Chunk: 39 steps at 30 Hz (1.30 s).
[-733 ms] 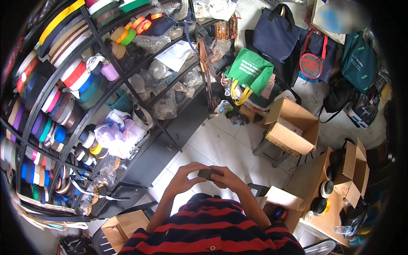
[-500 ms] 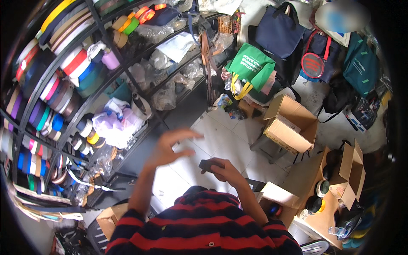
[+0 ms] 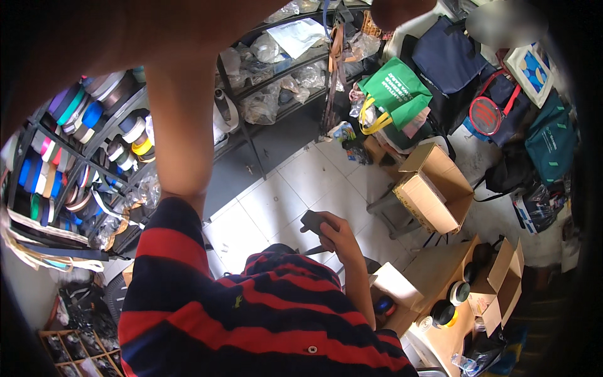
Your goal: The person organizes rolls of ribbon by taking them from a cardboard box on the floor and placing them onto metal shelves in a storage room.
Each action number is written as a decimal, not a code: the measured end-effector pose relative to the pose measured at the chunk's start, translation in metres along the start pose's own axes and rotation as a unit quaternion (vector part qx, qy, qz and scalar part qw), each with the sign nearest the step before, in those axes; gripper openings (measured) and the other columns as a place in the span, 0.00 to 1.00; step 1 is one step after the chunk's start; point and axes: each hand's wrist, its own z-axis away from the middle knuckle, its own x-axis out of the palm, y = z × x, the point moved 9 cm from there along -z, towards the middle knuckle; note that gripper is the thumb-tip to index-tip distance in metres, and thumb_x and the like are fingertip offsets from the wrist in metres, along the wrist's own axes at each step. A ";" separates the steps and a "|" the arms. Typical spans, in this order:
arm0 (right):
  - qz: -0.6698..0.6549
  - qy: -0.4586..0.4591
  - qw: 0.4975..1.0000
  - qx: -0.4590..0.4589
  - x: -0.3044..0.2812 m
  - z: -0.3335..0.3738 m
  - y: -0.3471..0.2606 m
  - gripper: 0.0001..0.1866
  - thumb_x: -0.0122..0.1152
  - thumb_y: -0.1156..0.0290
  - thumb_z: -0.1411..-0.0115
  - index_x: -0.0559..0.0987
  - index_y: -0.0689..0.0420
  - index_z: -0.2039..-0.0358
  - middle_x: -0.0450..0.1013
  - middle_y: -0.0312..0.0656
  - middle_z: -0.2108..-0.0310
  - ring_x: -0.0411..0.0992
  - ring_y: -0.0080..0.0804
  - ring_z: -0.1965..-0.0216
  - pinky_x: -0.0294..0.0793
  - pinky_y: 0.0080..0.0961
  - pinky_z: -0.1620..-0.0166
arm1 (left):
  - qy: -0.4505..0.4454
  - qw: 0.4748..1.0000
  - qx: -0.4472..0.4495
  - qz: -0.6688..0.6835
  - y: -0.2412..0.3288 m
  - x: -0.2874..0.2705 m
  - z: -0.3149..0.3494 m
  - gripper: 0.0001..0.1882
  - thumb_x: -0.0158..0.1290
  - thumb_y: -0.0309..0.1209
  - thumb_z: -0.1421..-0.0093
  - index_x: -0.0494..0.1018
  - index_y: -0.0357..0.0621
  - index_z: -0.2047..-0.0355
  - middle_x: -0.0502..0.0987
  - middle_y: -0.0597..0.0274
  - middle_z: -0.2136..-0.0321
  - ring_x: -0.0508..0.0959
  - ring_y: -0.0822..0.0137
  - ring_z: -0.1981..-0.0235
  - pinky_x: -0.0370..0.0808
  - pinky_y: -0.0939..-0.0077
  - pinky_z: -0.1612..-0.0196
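Observation:
My left arm is raised straight up, and my left hand (image 3: 163,31) looms dark and very near at the top of the head view. Most of its fingers lie in shadow or beyond the upper edge, so their pose is hidden; one rounded fingertip shows further right. In front of my chest, my right hand (image 3: 338,235) is closed around a small dark grey block-like piece (image 3: 310,221). One end of it sticks out to the left of the fingers. What exactly it is cannot be made out.
Black shelving (image 3: 248,144) with rolls of coloured webbing (image 3: 94,113) stands at left. An open cardboard box (image 3: 433,188) rests on a grey stool (image 3: 384,210). At lower right a wooden table (image 3: 449,333) bears rolls. Bags, including a green one (image 3: 397,94), lie at far right.
My left hand has gone from beside the right one up close to the top of the view. My right hand keeps hold of the dark piece. The whole view has shifted slightly.

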 end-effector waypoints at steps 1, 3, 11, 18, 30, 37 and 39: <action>0.004 0.007 1.000 0.002 -0.001 0.002 0.001 0.19 0.53 0.68 0.40 0.71 0.64 0.50 0.76 0.39 0.68 0.52 0.10 0.86 0.48 0.11 0.84 | 0.001 1.000 -0.002 -0.001 0.000 -0.002 -0.001 0.23 0.60 0.41 0.48 0.73 0.41 0.56 0.74 0.57 0.59 0.73 0.60 0.58 0.69 0.65 0.53; -0.002 0.008 1.000 -0.003 0.000 0.001 0.002 0.19 0.53 0.68 0.40 0.71 0.65 0.50 0.76 0.39 0.68 0.52 0.10 0.86 0.48 0.11 0.84 | 0.000 1.000 0.000 -0.008 0.002 -0.004 -0.004 0.22 0.60 0.40 0.48 0.73 0.42 0.56 0.74 0.58 0.59 0.73 0.60 0.58 0.69 0.65 0.53; -0.002 -0.027 0.999 0.018 0.018 -0.015 0.010 0.20 0.53 0.67 0.39 0.70 0.66 0.50 0.77 0.43 0.67 0.52 0.11 0.88 0.49 0.12 0.86 | -0.104 0.994 0.021 -0.031 0.035 0.009 0.018 0.21 0.59 0.38 0.48 0.72 0.45 0.54 0.72 0.60 0.58 0.72 0.61 0.59 0.68 0.64 0.54; -0.005 -0.074 0.997 0.007 0.039 -0.031 0.004 0.21 0.56 0.65 0.40 0.71 0.65 0.50 0.74 0.34 0.72 0.56 0.10 0.84 0.50 0.11 0.83 | -0.304 0.941 -0.082 -0.120 -0.035 0.078 0.217 0.20 0.58 0.38 0.46 0.73 0.49 0.53 0.71 0.62 0.59 0.70 0.60 0.60 0.68 0.63 0.55; 0.043 -0.157 0.977 0.137 0.109 -0.062 0.046 0.24 0.59 0.64 0.44 0.70 0.63 0.50 0.68 0.30 0.75 0.58 0.11 0.81 0.54 0.12 0.80 | -0.197 0.912 -0.320 -0.163 -0.050 0.000 0.330 0.21 0.65 0.31 0.55 0.76 0.43 0.58 0.75 0.61 0.67 0.72 0.61 0.63 0.70 0.68 0.58; -0.023 -0.309 0.941 0.138 0.221 -0.097 0.061 0.34 0.67 0.51 0.49 0.70 0.64 0.50 0.65 0.28 0.76 0.57 0.11 0.80 0.52 0.12 0.80 | 0.033 0.940 -0.338 -0.045 -0.014 -0.115 0.384 0.20 0.64 0.26 0.55 0.76 0.42 0.58 0.76 0.61 0.65 0.71 0.62 0.58 0.68 0.68 0.53; -0.034 -0.315 0.940 0.126 0.261 -0.110 0.071 0.31 0.66 0.54 0.47 0.70 0.64 0.51 0.65 0.29 0.76 0.58 0.11 0.81 0.52 0.12 0.80 | 0.053 0.933 -0.343 -0.095 0.006 -0.150 0.400 0.21 0.63 0.26 0.54 0.76 0.43 0.57 0.76 0.61 0.64 0.71 0.62 0.57 0.67 0.67 0.52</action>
